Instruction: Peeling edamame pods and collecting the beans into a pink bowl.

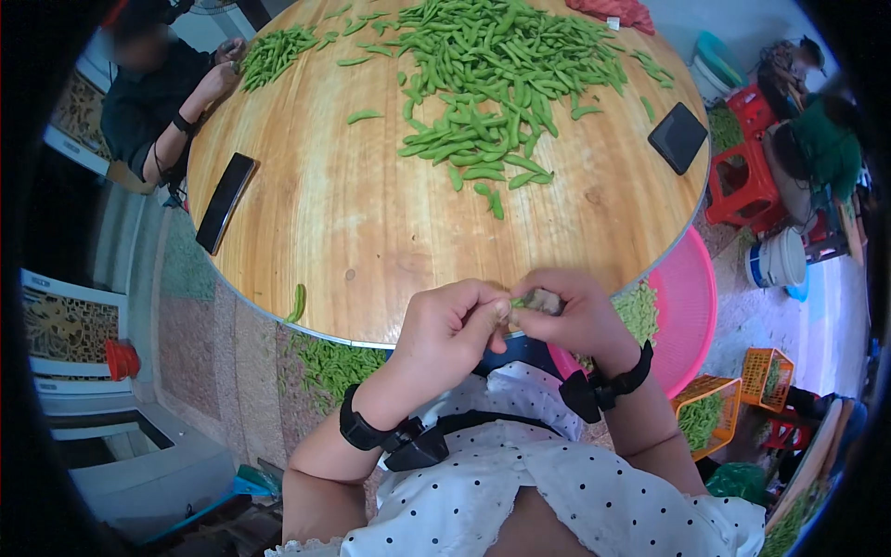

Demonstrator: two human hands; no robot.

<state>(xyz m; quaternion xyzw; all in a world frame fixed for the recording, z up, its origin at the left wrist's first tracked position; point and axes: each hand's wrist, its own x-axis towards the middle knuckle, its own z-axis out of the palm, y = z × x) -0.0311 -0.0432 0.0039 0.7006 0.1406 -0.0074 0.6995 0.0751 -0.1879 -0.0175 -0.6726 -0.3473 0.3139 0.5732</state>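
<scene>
Just over the near edge of the round wooden table (306, 204), my left hand (450, 320) and my right hand (575, 311) meet, fingers closed and pinching. Between the fingertips shows a small green part of an edamame pod (522, 303); the rest of it is covered by my fingers. Farther back on the table lies a large heap of edamame pods (510, 60). A single pod (297, 304) rests by the table's near left edge. Below my right hand, a pink basket (698, 288) holds pale green shelled beans (638, 311).
Phones lie at the table's left (225, 204) and right (679, 139). A person (148, 102) at the far left handles a smaller pod pile (277, 58). Pods (325, 362) cover the floor at left. Red stools (742, 181), a white bucket (778, 258) and orange crates (710, 408) stand at right.
</scene>
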